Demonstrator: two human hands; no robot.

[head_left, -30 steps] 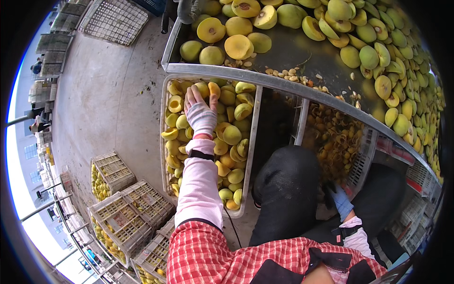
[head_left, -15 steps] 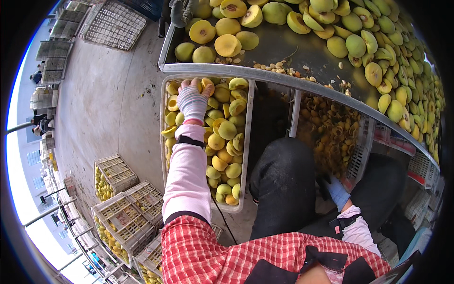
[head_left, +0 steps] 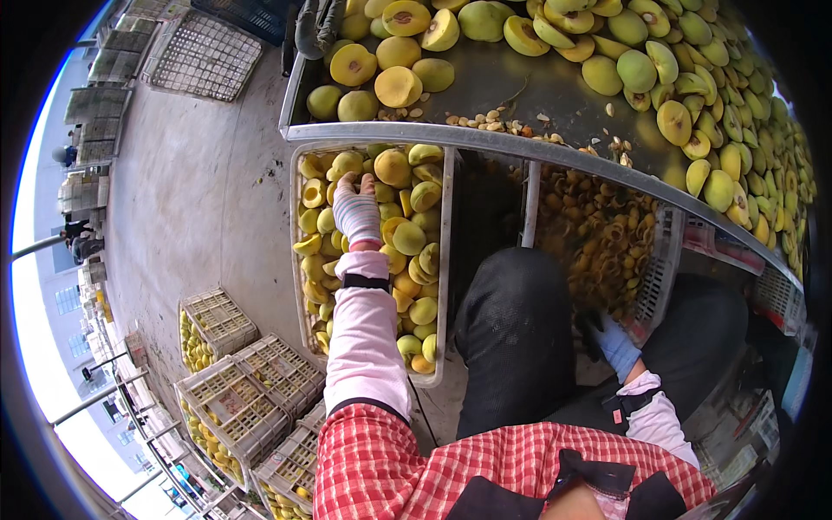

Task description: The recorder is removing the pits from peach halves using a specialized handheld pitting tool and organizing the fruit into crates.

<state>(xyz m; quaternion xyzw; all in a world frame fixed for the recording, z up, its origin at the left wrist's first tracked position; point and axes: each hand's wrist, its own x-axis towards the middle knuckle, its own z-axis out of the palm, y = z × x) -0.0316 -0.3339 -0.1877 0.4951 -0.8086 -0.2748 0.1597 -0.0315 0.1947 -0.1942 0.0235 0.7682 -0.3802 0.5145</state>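
My left hand [head_left: 356, 211], in a striped glove with bare fingertips, rests on fruit in a pale plastic crate [head_left: 445, 251]. Its fingers are stretched out and slightly apart, touching the pieces, with nothing seen held. The crate is full of yellow-green peach-like fruit halves [head_left: 409, 237], some cut side up with a hollow, others round side up. My right hand [head_left: 615, 347], in a pale blue glove with dark fingers, is low beside my knee, near a crate of brownish fruit scraps [head_left: 598, 251]. Shadow hides what its fingers do.
Above the crates runs a metal table edge [head_left: 373, 132], with a heap of cut fruit [head_left: 693, 78] and loose pale kernels [head_left: 494, 121] on the table. Stacked fruit crates [head_left: 251, 390] stand at the lower left. A white slatted crate [head_left: 204, 56] lies on the floor at the far left.
My left hand has drawn back from the far end of the crate toward me. Fruit at that end lies differently, with more round sides up. My right hand stays almost still.
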